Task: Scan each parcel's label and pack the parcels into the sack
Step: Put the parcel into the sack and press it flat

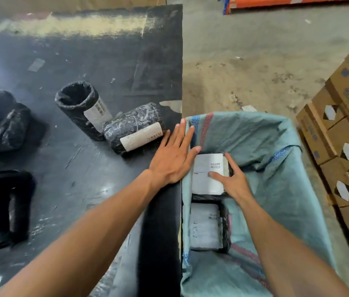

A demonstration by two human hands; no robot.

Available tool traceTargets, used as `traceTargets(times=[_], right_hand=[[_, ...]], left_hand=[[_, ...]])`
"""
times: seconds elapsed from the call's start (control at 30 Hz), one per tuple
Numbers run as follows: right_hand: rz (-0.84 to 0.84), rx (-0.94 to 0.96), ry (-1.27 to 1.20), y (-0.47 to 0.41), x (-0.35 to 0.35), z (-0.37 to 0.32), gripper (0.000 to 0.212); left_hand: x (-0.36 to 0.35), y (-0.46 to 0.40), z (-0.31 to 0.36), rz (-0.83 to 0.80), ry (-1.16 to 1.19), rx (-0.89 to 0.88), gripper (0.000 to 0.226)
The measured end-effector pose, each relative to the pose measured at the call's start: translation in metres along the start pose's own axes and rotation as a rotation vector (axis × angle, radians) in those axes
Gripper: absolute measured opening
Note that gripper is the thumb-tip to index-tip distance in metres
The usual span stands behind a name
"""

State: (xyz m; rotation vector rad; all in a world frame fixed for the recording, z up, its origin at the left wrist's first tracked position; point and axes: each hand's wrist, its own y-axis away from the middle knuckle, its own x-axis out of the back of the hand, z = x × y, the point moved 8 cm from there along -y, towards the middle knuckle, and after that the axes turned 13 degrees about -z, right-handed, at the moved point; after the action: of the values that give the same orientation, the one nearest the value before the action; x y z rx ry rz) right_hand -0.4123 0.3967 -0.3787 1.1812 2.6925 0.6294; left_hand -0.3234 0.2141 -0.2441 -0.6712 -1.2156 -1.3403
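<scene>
right hand [232, 181] grips labelled parcel [209, 174] inside green sack [266, 146], above second parcel [207, 226]. left hand [174, 156] flat, fingers straight, on table [83, 61] edge beside wrapped parcel [135, 127]; holds nothing.

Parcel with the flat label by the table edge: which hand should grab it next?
Left. The left hand lies open on the table edge, fingertips beside that parcel. The right hand is down in the sack, gripping another parcel.
</scene>
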Motion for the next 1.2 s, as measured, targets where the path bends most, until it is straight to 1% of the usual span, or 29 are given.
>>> traceTargets(times=[0.13,0.17,0.23,0.3,0.37,0.43,0.47,0.57,0.67,0.73,0.93,1.03,1.13,1.2], right_hand=[[-0.042,-0.028,0.007,-0.029,-0.014,0.022,0.100],[-0.061,-0.028,0.041,-0.035,-0.016,0.026,0.102],[-0.090,-0.033,0.188,-0.043,-0.018,0.036,0.112],[-0.104,-0.062,0.345,-0.047,-0.018,0.047,0.127],[-0.144,-0.149,0.455,-0.046,-0.018,0.051,0.139],[-0.177,-0.239,0.571,-0.041,-0.018,0.050,0.147],[-0.183,-0.246,0.635,-0.040,-0.019,0.048,0.150],[-0.182,-0.187,0.835,-0.039,-0.028,0.042,0.156],[-0.174,-0.154,0.989,-0.039,-0.036,0.049,0.152],[-0.188,-0.159,1.048,-0.042,-0.035,0.054,0.150],[-0.282,-0.287,1.140,-0.053,-0.035,0.059,0.148],[-0.282,-0.349,1.188,-0.048,-0.036,0.056,0.145],[-0.300,-0.407,1.260,-0.042,-0.040,0.048,0.138],[-0.318,-0.393,1.283,-0.036,-0.044,0.043,0.131]], left_hand=[[-0.003,-0.002,-0.002,0.006,-0.025,0.021,0.073],[-0.003,-0.002,-0.003,0.009,-0.034,0.026,0.072],[-0.003,-0.003,-0.002,0.013,-0.048,0.028,0.070],[-0.003,-0.002,-0.002,0.012,-0.057,0.029,0.070],[-0.003,-0.002,-0.001,0.007,-0.057,0.031,0.070],[-0.003,-0.001,0.000,0.006,-0.059,0.031,0.071],[-0.002,-0.001,0.000,0.006,-0.058,0.032,0.072],[-0.002,-0.001,0.001,-0.001,-0.049,0.035,0.073],[-0.002,-0.001,0.000,0.000,-0.047,0.035,0.073],[-0.003,-0.001,0.000,0.006,-0.046,0.033,0.071],[-0.004,-0.002,-0.001,0.005,-0.054,0.039,0.068],[-0.005,-0.001,-0.001,-0.008,-0.046,0.043,0.068],[-0.004,-0.002,-0.001,-0.015,-0.032,0.038,0.068],[-0.005,-0.001,-0.001,-0.017,-0.035,0.041,0.068]])
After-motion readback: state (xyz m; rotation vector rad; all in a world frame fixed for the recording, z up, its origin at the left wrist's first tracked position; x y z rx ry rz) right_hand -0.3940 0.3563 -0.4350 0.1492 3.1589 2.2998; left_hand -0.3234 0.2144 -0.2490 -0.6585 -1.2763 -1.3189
